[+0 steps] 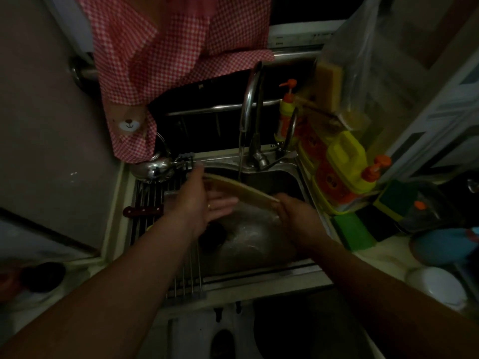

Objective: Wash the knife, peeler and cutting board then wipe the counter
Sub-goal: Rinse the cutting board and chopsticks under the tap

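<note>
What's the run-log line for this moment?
step: rinsing cutting board | faucet: running | right hand: grips board edge | left hand: open, rubbing board | knife: on rack

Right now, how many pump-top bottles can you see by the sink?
2. One orange-capped pump bottle stands behind the tap; a second pump bottle sits right of the sink beside the yellow jug. More may be hidden in the clutter.

Your forearms are both bare, no sleeves or cuffs showing anywhere up to the frame edge at 7 and 5 o'clock. No gloves, no watch, no wristband. Your left hand (201, 200) has a thin ring on one finger. Your right hand (293, 213) has nothing visible on it; lighting's dim.
</note>
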